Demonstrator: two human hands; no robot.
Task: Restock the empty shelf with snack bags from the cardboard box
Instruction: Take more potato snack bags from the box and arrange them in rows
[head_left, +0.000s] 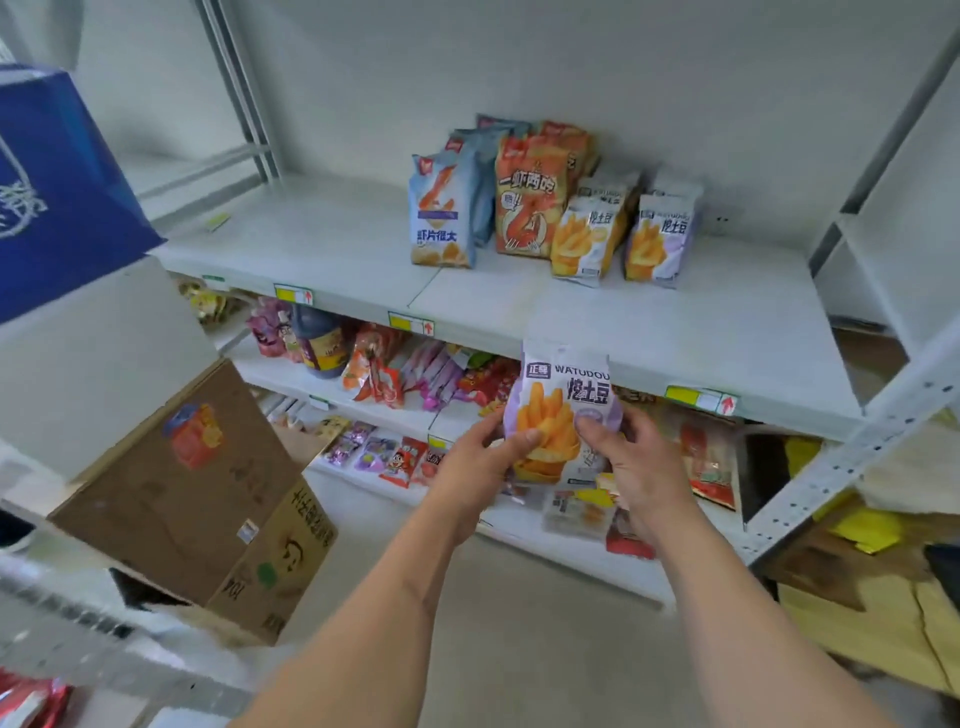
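Just right of the frame's centre, both hands hold one purple snack bag upright in front of the edge of the white shelf. The left hand grips its lower left side with the thumb pressed on the front, and the right hand grips its lower right side the same way, thumb across the printed fries. On the shelf, in the upper middle of the frame, stand the bags already placed: a blue bag at the left, an orange bag beside it, then a yellow fries bag and a purple fries bag, each with more behind. The cardboard box sits tilted at the lower left. The lower shelves hold mixed packets, and a dark bottle.
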